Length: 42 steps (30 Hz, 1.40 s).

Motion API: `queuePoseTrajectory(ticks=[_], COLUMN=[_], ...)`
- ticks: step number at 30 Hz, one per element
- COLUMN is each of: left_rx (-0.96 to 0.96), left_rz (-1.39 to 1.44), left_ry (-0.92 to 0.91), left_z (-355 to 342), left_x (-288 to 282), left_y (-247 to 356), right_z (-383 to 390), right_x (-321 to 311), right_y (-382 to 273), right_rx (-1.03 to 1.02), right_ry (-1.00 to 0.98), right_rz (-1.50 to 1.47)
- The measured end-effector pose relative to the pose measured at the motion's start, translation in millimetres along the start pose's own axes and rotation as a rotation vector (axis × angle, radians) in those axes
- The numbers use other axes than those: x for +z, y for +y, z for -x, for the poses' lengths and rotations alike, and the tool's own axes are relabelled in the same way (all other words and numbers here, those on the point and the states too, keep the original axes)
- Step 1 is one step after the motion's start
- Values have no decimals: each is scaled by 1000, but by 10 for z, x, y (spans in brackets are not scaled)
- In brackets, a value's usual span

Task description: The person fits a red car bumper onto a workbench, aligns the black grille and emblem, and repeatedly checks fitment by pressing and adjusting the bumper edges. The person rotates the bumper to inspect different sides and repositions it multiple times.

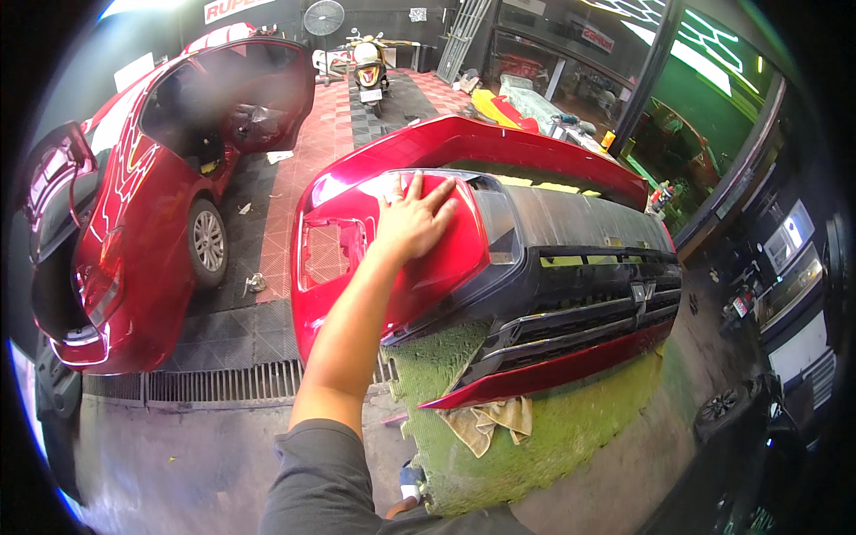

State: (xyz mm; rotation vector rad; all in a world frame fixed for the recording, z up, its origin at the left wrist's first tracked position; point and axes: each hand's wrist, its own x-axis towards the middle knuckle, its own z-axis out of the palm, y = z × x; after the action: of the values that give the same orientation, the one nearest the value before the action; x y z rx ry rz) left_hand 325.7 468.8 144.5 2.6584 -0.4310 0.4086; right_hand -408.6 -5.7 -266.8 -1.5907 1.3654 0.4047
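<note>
My left hand [415, 221] lies palm down with fingers spread on the glossy red corner of a car front bumper [450, 285]. It holds nothing. Just left of the hand is a squarish cutout in the red panel. The bumper's black grille [588, 303], with chrome strips, faces toward the lower right. Under its near red edge a tan cloth [490, 426] lies on a green foam mat [571, 446]. My right hand is out of the picture.
Behind this bumper curves another red bumper [499, 138]. A red car [143, 241] with open doors stands at left. A floor drain grate [223, 383] crosses the floor. Farther back are a scooter [367, 67] and a fan [324, 18]. My foot [410, 481] shows below.
</note>
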Motion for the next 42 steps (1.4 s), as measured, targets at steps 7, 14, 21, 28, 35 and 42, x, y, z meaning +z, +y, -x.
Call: queuePoseTrajectory(ticks=[7, 14, 21, 28, 35, 42], left_rx=[100, 214, 237, 116, 1, -52], left_rz=[-8, 5, 0, 54, 38, 125], left_ry=[24, -43, 90, 112, 144, 299], left_z=[69, 955, 1502, 1798, 2033, 2395], left_x=[60, -5, 197, 276, 484, 263], left_y=[51, 353, 302, 43, -133, -59], right_z=[90, 68, -4, -32, 99, -474], right_x=[22, -44, -163, -320, -583, -886], right_y=[139, 190, 141, 131, 356, 735], right_rx=[27, 33, 30, 33, 40, 20], right_ry=[7, 1, -19, -21, 27, -63], right_rz=[-11, 4, 56, 85, 59, 77])
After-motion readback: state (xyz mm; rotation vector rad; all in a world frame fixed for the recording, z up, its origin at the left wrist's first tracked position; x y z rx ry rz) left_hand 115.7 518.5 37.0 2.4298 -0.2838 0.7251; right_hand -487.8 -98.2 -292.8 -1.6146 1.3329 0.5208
